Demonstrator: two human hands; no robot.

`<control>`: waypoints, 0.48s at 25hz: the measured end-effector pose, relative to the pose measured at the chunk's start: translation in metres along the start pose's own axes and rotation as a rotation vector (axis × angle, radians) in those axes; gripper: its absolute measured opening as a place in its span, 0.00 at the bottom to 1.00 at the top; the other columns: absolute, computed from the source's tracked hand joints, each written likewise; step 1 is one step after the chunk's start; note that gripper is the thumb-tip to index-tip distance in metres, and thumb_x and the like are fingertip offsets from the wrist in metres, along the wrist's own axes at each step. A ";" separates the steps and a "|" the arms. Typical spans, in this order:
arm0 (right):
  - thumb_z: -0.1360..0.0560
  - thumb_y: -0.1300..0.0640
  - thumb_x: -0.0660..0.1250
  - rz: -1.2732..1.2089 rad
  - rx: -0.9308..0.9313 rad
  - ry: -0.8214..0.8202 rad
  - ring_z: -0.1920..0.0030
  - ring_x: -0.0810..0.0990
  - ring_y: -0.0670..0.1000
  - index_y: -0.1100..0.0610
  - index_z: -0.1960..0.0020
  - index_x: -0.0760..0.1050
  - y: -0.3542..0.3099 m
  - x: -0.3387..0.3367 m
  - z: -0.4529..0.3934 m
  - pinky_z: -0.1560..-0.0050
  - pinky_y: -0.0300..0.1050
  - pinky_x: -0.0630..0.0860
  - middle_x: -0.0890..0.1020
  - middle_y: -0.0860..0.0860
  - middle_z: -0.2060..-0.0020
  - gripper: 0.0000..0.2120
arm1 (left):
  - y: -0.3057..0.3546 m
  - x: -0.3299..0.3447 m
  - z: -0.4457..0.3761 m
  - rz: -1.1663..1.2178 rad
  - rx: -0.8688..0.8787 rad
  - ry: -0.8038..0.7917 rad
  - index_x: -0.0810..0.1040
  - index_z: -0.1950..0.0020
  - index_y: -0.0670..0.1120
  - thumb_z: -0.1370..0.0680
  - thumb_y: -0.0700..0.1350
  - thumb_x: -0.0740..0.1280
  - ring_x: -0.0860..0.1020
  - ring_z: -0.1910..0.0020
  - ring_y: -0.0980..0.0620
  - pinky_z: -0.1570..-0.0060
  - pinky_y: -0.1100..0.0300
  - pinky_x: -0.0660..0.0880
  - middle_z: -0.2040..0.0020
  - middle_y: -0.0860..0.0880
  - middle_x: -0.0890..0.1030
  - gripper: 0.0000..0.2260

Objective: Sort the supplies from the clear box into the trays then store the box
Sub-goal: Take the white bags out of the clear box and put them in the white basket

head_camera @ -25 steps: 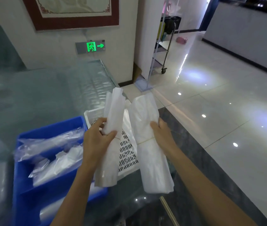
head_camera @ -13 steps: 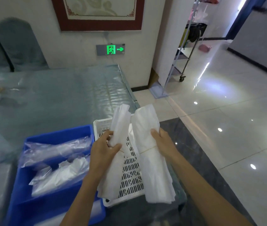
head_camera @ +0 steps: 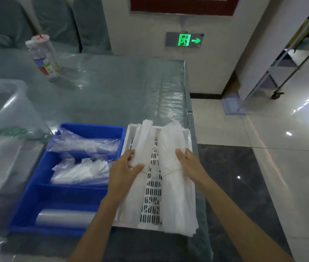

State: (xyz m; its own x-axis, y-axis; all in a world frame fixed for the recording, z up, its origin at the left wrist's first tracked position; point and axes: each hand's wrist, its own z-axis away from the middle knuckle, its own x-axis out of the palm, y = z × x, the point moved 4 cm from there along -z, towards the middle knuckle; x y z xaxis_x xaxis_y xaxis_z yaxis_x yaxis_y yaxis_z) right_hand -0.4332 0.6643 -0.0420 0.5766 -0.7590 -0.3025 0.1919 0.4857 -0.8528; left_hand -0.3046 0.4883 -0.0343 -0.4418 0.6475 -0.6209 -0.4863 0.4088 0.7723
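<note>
Left hand (head_camera: 125,172) grip clasps one white bag bundle (head_camera: 139,146); right hand (head_camera: 188,163) grip clasps the other (head_camera: 170,148); both lie in the white tray (head_camera: 188,140), 3 o'clock of the blue tray (head_camera: 42,188); placing step; next, release both, return to the clear box (head_camera: 2,110) at 9 o'clock.

2 bare forearms, sleeveless as far as visible; hands apparently ungloved.

Two bundles of thin, matt white plastic bags (head_camera: 170,148) are seen in a perforated white plastic tray (head_camera: 152,188). Glossy clear film bags (head_camera: 85,144) are held in a smooth blue plastic tray (head_camera: 42,193). The table (head_camera: 112,87) is covered in shiny, wrinkled clear sheeting.
</note>
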 end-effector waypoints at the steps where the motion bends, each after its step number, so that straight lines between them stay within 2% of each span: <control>1: 0.20 0.44 0.56 0.017 -0.005 -0.016 0.41 0.77 0.55 0.61 0.38 0.70 0.001 -0.001 -0.003 0.42 0.49 0.73 0.77 0.57 0.41 0.22 | -0.001 0.004 0.001 -0.020 -0.015 0.016 0.70 0.32 0.48 0.27 0.50 0.72 0.72 0.58 0.59 0.57 0.66 0.68 0.45 0.51 0.77 0.25; 4: 0.20 0.43 0.55 0.088 0.000 -0.057 0.41 0.76 0.54 0.61 0.39 0.70 0.003 -0.002 -0.009 0.43 0.49 0.73 0.77 0.55 0.41 0.23 | -0.010 0.017 0.000 -0.065 -0.059 0.029 0.69 0.31 0.48 0.27 0.50 0.71 0.74 0.54 0.54 0.51 0.61 0.69 0.40 0.48 0.77 0.26; 8: 0.21 0.42 0.56 0.045 0.009 -0.103 0.42 0.77 0.55 0.59 0.39 0.70 0.006 -0.004 -0.016 0.39 0.58 0.74 0.77 0.56 0.41 0.21 | -0.023 0.034 -0.007 -0.020 -0.120 0.020 0.67 0.30 0.50 0.27 0.49 0.71 0.77 0.45 0.46 0.42 0.54 0.73 0.34 0.47 0.74 0.27; 12: 0.21 0.45 0.58 0.010 0.046 -0.135 0.41 0.77 0.56 0.59 0.39 0.69 0.010 -0.006 -0.017 0.40 0.60 0.75 0.76 0.57 0.40 0.19 | -0.031 0.046 -0.010 0.041 -0.150 0.012 0.64 0.29 0.50 0.24 0.45 0.68 0.75 0.39 0.45 0.37 0.48 0.71 0.31 0.47 0.71 0.25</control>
State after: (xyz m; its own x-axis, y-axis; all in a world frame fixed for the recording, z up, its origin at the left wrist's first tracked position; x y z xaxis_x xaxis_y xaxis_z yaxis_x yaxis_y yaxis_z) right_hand -0.4485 0.6656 -0.0558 0.6793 -0.6906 -0.2482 0.2200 0.5143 -0.8289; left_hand -0.3174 0.4984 -0.0882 -0.4719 0.6538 -0.5915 -0.5748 0.2806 0.7687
